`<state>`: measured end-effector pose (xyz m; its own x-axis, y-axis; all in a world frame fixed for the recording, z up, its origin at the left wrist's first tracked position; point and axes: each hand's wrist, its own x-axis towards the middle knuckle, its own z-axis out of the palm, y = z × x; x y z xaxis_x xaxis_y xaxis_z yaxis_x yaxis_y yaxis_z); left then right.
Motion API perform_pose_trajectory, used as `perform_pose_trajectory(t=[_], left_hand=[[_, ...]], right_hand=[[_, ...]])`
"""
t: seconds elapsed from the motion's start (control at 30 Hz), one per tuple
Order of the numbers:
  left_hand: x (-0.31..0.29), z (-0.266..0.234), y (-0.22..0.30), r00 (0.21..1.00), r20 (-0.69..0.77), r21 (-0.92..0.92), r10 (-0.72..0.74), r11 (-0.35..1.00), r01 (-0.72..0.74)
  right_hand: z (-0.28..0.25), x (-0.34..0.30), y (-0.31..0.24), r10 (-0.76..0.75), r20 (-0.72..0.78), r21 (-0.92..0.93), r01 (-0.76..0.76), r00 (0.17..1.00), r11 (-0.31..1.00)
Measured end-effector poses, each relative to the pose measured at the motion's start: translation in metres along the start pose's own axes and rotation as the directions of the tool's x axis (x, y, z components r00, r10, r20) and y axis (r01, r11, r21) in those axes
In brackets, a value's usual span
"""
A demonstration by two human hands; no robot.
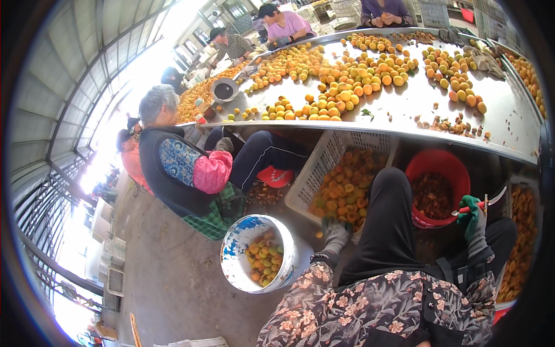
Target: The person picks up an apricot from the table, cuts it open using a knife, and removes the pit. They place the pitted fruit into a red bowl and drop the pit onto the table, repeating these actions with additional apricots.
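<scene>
My right hand, in a green and grey glove, is closed around the red handle of a small curved knife. Its hooked blade points up and to the right. In a grey glove, my left hand reaches to the near edge of a white plastic crate that holds halved-looking orange apricots. Its fingers are blurred and partly hidden, so their grip does not show. Left of my knee stands a white bucket with greenish-yellow apricots. A red bucket of brown pits or scraps sits between my knees.
A long metal table piled with apricots spans the far side. A seated person works close on my left; several others sit beyond. Another crate of apricot halves is at my right. Scraps litter the floor.
</scene>
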<state>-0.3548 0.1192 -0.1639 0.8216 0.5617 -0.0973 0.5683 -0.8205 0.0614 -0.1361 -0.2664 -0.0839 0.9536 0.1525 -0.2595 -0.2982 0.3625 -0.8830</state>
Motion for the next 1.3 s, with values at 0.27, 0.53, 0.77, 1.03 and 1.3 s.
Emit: perform_pose_trajectory(t=[0.27,0.53,0.77,1.03,1.3], left_hand=[[0.001,0.013,-0.004,0.994,-0.11,-0.01,0.013,1.0,-0.014],[0.002,0.022,-0.006,0.985,-0.174,-0.018,0.018,1.0,-0.022],[0.0,0.004,0.0,0.997,-0.077,-0.037,0.005,0.999,-0.008],[0.0,-0.001,0.001,0.999,-0.042,-0.034,0.0,0.999,-0.002],[-0.001,-0.005,0.002,1.0,-0.028,-0.017,-0.001,1.0,0.001]], right_hand=[[0.005,-0.007,-0.004,0.048,0.066,-0.01,-0.047,0.997,0.999],[0.007,-0.01,-0.007,0.038,0.046,-0.08,-0.034,0.998,0.996],[0.005,-0.008,-0.003,0.052,0.027,-0.11,-0.049,0.998,0.993],[0.007,-0.009,-0.003,0.059,0.037,-0.111,-0.055,0.998,0.992],[0.01,-0.012,-0.005,0.051,0.018,-0.104,-0.049,0.999,0.993]])
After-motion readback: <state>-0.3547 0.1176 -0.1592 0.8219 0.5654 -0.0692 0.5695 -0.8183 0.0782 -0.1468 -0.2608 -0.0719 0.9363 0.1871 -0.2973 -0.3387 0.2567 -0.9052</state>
